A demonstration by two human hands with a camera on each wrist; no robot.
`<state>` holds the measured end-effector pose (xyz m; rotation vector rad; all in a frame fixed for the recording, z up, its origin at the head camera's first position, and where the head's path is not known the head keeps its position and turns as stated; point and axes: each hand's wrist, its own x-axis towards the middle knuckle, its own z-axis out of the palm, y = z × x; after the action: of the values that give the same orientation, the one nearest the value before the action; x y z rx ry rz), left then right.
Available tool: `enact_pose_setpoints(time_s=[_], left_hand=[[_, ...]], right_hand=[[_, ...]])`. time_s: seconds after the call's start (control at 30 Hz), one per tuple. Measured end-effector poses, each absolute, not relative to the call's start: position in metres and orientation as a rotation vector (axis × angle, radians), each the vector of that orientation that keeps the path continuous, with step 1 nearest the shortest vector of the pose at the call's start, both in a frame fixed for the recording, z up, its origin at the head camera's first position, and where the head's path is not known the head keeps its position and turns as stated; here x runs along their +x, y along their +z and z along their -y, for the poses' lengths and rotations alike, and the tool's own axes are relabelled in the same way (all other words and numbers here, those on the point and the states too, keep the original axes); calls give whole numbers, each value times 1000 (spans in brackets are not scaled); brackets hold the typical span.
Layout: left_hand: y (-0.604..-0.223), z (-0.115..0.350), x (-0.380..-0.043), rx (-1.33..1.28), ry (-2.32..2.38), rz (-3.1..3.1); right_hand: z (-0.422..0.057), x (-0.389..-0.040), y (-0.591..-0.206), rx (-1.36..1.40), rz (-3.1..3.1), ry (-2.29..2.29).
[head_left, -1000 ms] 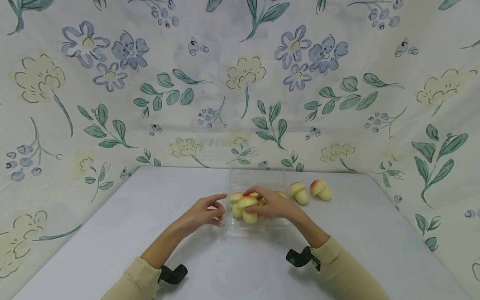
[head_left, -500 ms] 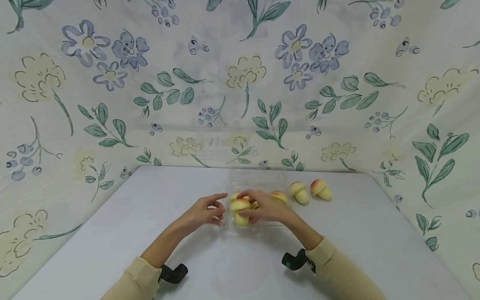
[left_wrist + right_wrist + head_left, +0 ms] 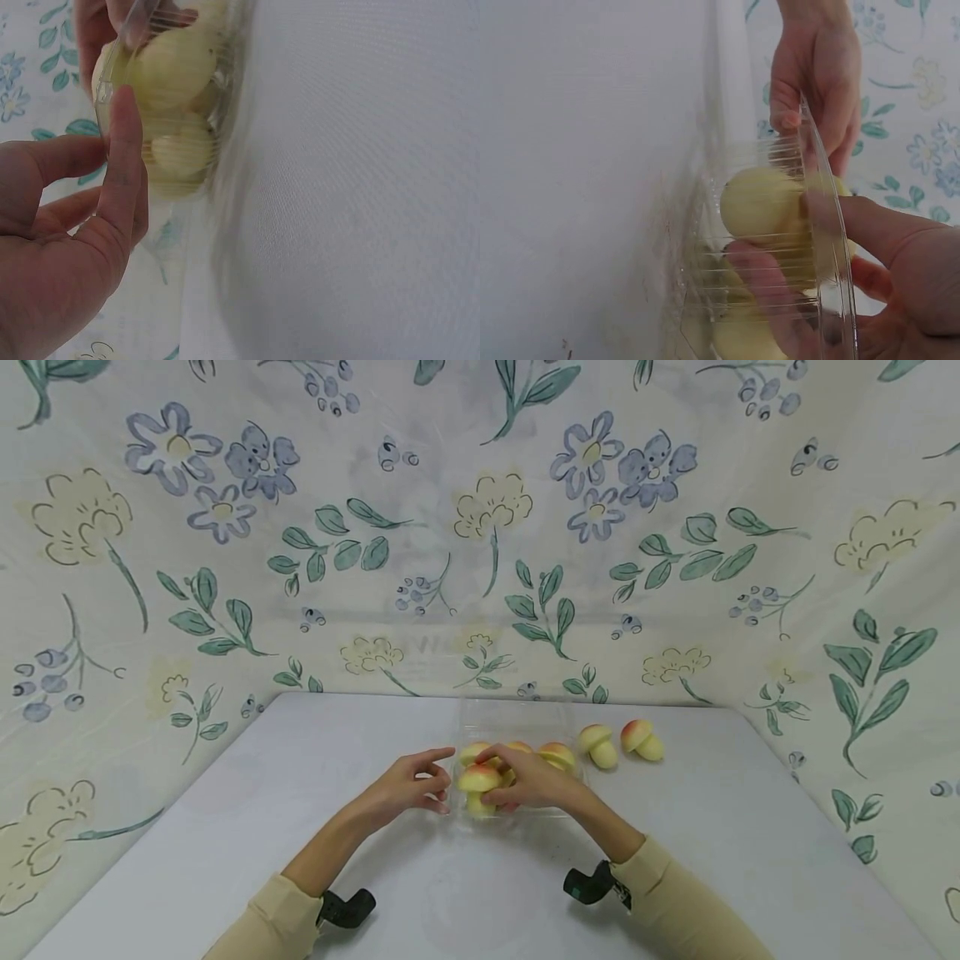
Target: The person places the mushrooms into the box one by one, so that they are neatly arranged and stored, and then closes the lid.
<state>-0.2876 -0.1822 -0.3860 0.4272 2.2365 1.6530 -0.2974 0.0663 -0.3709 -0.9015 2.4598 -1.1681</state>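
In the head view a clear plastic container (image 3: 551, 714) stands at mid-table with several yellow mushroom-shaped pieces (image 3: 557, 755) inside, their caps tinged red. My right hand (image 3: 531, 779) reaches into it and grips another of these mushrooms (image 3: 478, 779) at the near left corner, stem down. Through the ribbed clear wall (image 3: 742, 270), the right wrist view shows that hand's thumb against pale yellow shapes. My left hand (image 3: 408, 783) holds the container's left edge, its thumb and fingers at the rim in the left wrist view. The palm of the right hand hides part of the contents.
Two more mushrooms, one (image 3: 597, 746) right beside the container and one (image 3: 642, 741) farther right, lie on the white table (image 3: 360, 718). A floral cloth (image 3: 420, 568) hangs behind the table. Black cameras (image 3: 348, 908) sit at both wrists.
My right hand has moved left and slightly toward the near side with the mushroom, uncovering mushrooms behind it and to its right. My left hand has stayed at the container's edge.
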Motion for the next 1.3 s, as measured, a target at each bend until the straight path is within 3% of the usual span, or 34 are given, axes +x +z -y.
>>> enact_pose_setpoints(time_s=[0.7, 1.3], left_hand=[[-390, 185, -284, 444, 1676, -2192], [-390, 183, -289, 406, 1664, -2227]], right_hand=[[-79, -298, -371, -864, -2407, -1142], [-153, -312, -344, -812, -2519, -1300]])
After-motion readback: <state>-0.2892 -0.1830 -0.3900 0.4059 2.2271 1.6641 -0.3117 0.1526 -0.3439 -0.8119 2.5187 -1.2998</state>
